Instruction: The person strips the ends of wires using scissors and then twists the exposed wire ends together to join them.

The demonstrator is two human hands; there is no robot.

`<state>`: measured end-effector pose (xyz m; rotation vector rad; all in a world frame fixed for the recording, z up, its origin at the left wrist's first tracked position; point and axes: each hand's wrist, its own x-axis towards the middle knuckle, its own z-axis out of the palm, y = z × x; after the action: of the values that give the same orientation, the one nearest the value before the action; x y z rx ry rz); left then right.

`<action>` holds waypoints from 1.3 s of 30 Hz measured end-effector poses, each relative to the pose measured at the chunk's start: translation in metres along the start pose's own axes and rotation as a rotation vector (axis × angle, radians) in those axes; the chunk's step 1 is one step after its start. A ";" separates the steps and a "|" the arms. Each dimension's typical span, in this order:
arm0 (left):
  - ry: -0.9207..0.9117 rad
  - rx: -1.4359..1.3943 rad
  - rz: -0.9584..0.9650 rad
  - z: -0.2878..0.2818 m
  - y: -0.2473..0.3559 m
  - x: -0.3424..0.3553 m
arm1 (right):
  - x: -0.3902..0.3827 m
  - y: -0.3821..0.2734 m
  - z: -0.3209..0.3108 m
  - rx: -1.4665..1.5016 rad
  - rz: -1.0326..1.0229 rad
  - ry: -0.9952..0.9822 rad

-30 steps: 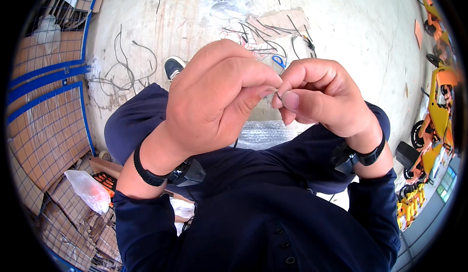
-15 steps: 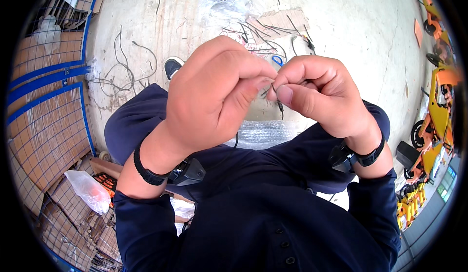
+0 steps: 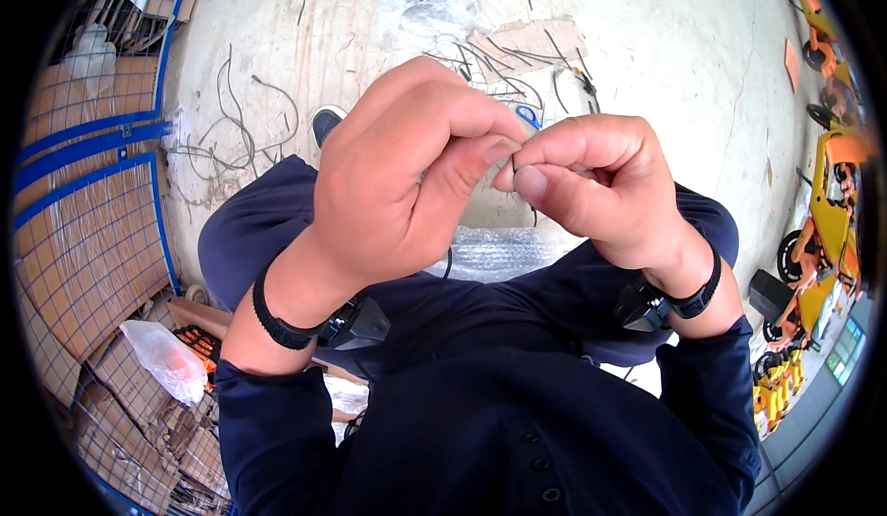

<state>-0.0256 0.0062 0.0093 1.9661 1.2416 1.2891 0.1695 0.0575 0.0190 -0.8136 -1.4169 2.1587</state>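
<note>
Two bare hands meet at the centre of the frame. The right hand (image 3: 605, 183) pinches a thin dark wire (image 3: 514, 159) between thumb and forefinger. The left hand (image 3: 393, 179) curls with its thumb and forefinger tips beside that wire; whether they grip it too, I cannot tell. Bubble wrap (image 3: 499, 251) lies below the hands, between the knees. At upper centre, blue-handled scissors (image 3: 528, 116) lie near cardboard (image 3: 534, 33) strewn with dark cable pieces. Blue-framed mesh (image 3: 159, 204) stands at far left.
</note>
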 end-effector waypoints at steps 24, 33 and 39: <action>0.040 0.033 -0.095 0.023 -0.004 -0.004 | 0.006 0.013 -0.013 -0.710 -0.505 0.118; 0.079 -0.681 -0.507 0.026 -0.011 -0.013 | 0.007 0.025 -0.006 -0.073 0.024 0.024; 0.198 -0.985 -0.601 0.023 -0.013 -0.016 | 0.019 0.031 -0.028 0.201 0.218 -0.212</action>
<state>-0.0124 0.0000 -0.0181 0.7222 0.8841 1.3833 0.1737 0.0765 -0.0230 -0.7093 -1.2270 2.5704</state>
